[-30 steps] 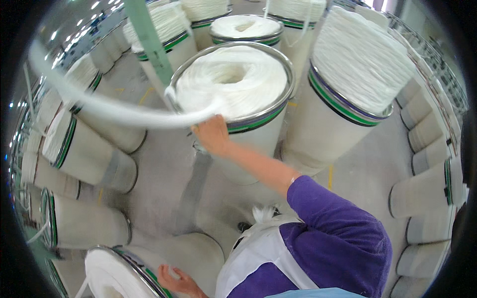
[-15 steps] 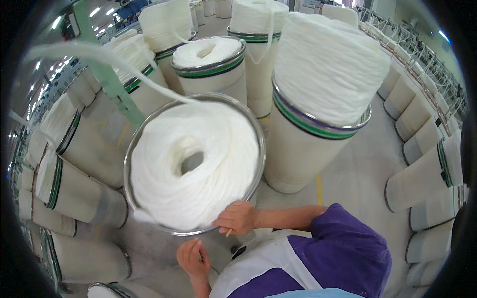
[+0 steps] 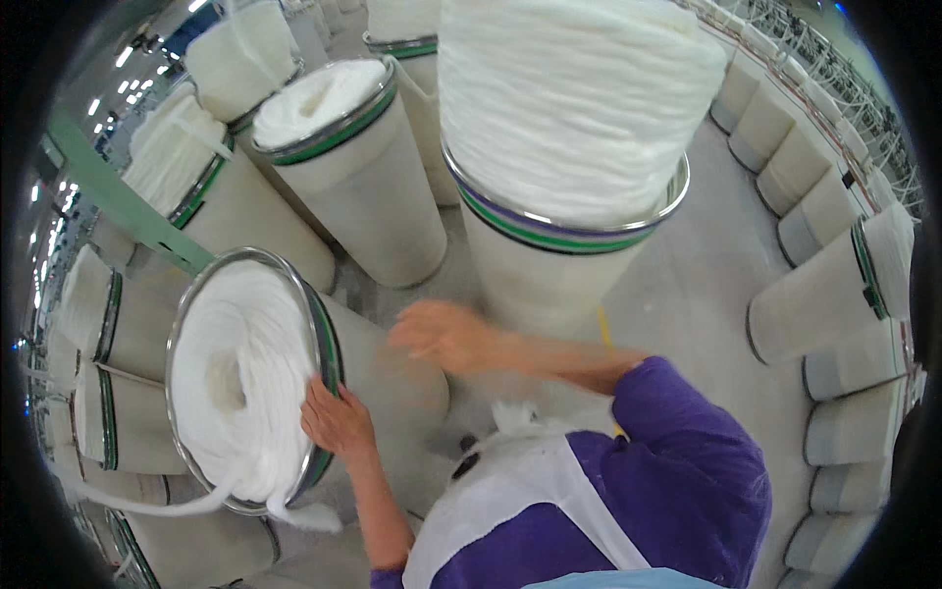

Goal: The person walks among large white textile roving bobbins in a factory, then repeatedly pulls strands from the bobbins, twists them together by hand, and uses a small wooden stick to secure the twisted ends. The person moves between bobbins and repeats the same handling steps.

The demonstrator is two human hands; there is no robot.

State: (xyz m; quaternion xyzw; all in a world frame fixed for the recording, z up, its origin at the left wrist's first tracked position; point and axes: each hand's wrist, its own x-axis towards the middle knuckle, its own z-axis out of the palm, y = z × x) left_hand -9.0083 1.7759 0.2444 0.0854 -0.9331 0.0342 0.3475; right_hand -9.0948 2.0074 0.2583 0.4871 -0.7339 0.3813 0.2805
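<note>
A tall cream can (image 3: 388, 368) leans at the left of the view, its metal rim and green band turned toward me. Inside it lies a thick white coil of fibre sliver (image 3: 270, 344) with a hole in its middle. A loose sliver end (image 3: 306, 515) hangs over the rim's near side. My left hand (image 3: 339, 422) is closed on the rim's right side, fingers hooked over the edge onto the coil. My right hand (image 3: 442, 334), smeared by motion, is in the air above the can's body; its fingers are not clear, and I see nothing held.
A large can (image 3: 549, 275) heaped high with sliver stands ahead. Another filled can (image 3: 373, 187) is left of it. A green post (image 3: 123, 196) rises at the left. More cans line both sides, including one (image 3: 814, 304) at right. Grey floor (image 3: 677, 324) shows between them.
My right hand has left the rim, and my left hand has come up onto it. The can now appears farther left and more tilted. The view has shifted too.
</note>
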